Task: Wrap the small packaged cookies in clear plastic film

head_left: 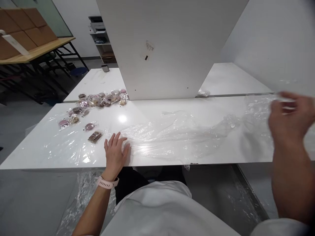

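Observation:
A long stretch of clear plastic film (172,139) lies wrinkled across the white table in front of me. At its left end my left hand (115,151), with a pale pink watch band on the wrist, curls its fingers and thumb around the bunched film against the tabletop. Over the table's right side, my right hand (292,118) is raised and slightly blurred, its fingers curled closed at the film's crumpled right end. Left of my left hand lie a brown wrapped snack (95,137) and a round pink wrapped one (90,126), apart from it.
Several small wrapped snacks (100,99) are heaped at the table's back left. A tall white panel (167,49) stands behind the film. More clear plastic (81,200) hangs below the front edge. A metal cup (105,68) and cardboard boxes (27,26) are farther back.

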The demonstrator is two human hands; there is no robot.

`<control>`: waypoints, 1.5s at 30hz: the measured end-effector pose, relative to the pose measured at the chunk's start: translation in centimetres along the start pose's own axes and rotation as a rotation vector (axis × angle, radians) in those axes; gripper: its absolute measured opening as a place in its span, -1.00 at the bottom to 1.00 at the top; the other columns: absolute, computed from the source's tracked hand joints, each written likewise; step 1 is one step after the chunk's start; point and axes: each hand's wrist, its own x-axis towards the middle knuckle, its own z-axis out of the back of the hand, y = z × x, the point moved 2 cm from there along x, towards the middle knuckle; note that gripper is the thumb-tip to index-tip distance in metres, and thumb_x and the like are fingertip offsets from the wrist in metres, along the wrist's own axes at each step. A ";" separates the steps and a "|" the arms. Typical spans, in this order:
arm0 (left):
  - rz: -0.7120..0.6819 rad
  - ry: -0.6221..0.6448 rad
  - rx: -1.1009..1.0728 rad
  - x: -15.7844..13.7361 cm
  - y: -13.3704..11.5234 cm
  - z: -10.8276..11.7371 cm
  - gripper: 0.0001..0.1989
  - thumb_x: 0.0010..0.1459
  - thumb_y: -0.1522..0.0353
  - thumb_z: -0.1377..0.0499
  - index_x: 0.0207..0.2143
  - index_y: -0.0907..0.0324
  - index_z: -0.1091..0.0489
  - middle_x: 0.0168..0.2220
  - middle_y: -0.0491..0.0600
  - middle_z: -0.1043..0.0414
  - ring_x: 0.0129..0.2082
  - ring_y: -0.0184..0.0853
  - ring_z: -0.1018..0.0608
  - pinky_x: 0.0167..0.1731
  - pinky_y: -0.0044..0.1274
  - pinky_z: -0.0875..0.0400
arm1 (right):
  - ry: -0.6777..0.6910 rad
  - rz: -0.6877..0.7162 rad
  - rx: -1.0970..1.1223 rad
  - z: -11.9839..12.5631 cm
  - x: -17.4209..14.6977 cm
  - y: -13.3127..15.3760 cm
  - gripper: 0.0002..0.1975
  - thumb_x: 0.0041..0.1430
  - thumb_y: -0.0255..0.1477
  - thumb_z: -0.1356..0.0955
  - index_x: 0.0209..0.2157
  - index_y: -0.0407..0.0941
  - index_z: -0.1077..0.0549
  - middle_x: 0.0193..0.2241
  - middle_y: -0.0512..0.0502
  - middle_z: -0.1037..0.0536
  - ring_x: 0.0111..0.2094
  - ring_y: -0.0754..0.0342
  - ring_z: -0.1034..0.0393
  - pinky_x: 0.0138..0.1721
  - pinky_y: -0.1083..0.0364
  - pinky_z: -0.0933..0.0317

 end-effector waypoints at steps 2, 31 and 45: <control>-0.093 -0.026 -0.087 2.1 -2.7 0.5 -0.77 0.37 0.20 -0.04 -0.01 -0.02 -0.39 0.22 0.04 -0.40 0.31 -0.09 -0.35 0.31 -0.06 -0.23 | 0.283 0.251 0.120 -2.1 -5.7 2.6 -0.73 0.36 -0.17 -0.28 -0.10 0.04 -0.55 -0.12 -0.14 -0.59 -0.15 -0.10 -0.54 -0.11 -0.20 -0.46; 0.359 0.235 0.198 7.8 9.7 2.6 -0.39 0.28 0.20 -0.16 0.33 0.14 -0.22 0.48 0.24 0.21 0.46 0.26 0.16 0.27 0.20 0.10 | 0.878 0.827 -0.037 -12.5 -17.5 6.6 -0.50 0.45 -0.17 -0.15 0.32 0.04 -0.31 0.39 -0.13 -0.20 0.42 -0.19 0.02 0.31 -0.27 -0.09; 0.400 -0.012 0.248 8.9 15.6 2.7 -0.55 0.28 0.16 -0.07 0.12 0.18 -0.42 0.19 0.25 -0.28 0.21 0.18 -0.22 0.14 -0.02 -0.20 | 0.822 0.861 -0.071 -15.7 -18.5 5.5 -0.51 0.45 -0.15 -0.13 0.29 0.05 -0.30 0.37 -0.10 -0.24 0.40 -0.13 -0.03 0.33 -0.23 0.01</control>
